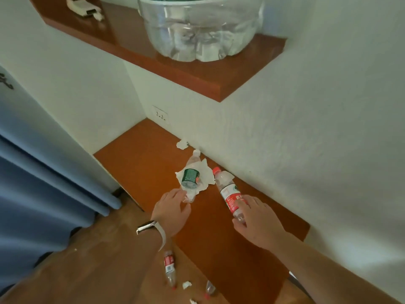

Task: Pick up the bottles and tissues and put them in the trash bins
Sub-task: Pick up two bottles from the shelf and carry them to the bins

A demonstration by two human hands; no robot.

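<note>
On a low orange-brown ledge (153, 154) lies a clear bottle with a green label (190, 175), resting on a flat white tissue (206, 175). My left hand (173, 205) touches its near end with fingers apart, not closed around it. A red-capped, red-labelled bottle (228, 191) lies to the right; my right hand (256, 218) covers its base with spread fingers. A crumpled tissue (182, 144) sits farther back by the wall. On the floor below lie a red-labelled bottle (169, 267), another bottle (210, 288) and small tissue pieces (186, 284).
A wooden shelf (219, 82) juts out above the ledge, carrying a large clear water jug (199, 29) and a white object (84, 6). A wall socket (160, 114) is set behind the ledge. Blue curtains (43, 183) hang at the left. No trash bin is visible.
</note>
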